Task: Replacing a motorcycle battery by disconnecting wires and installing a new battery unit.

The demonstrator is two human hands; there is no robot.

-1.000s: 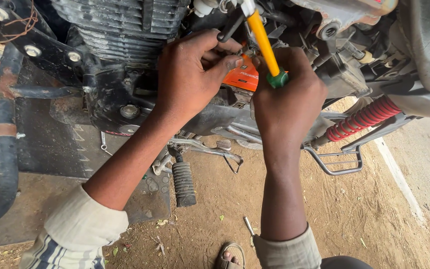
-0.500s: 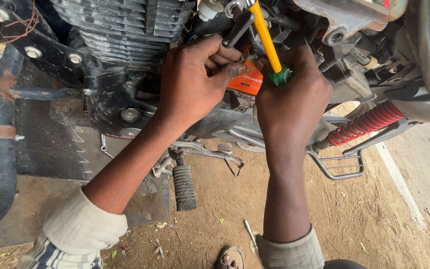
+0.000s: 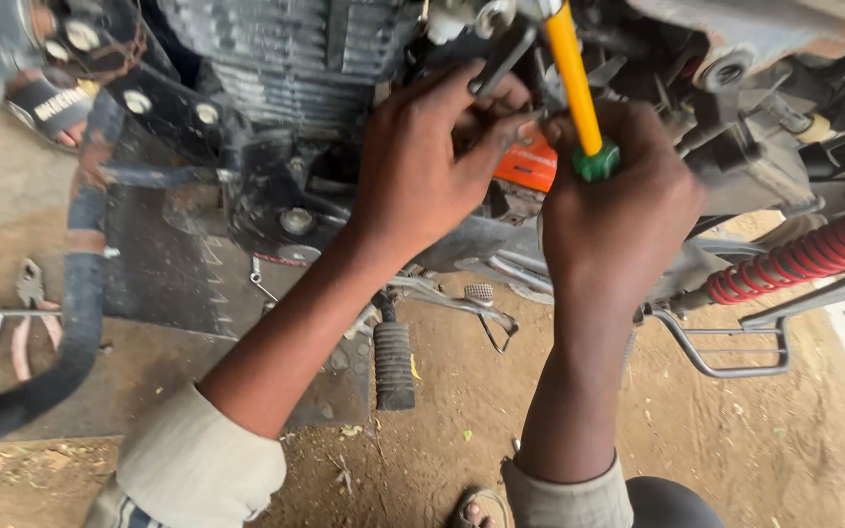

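Holding the yellow screwdriver (image 3: 572, 73) clenched as before, the right hand (image 3: 613, 210) has barely moved, while the left hand (image 3: 422, 166), at 9 o'clock of it, now pinches a grey spanner (image 3: 503, 61) against the engine (image 3: 286, 59).

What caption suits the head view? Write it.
Right hand holds a yellow screwdriver, left hand steadies a motorcycle engine.

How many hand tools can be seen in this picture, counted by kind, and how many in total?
Yellow plastic-handled screwdriver with green end cap, gripped by the right hand: 1
Grey metal spanner, at the fingers of the left hand: 1
Red-handled metal pliers, lying on the dirt ground: 1
Total: 3
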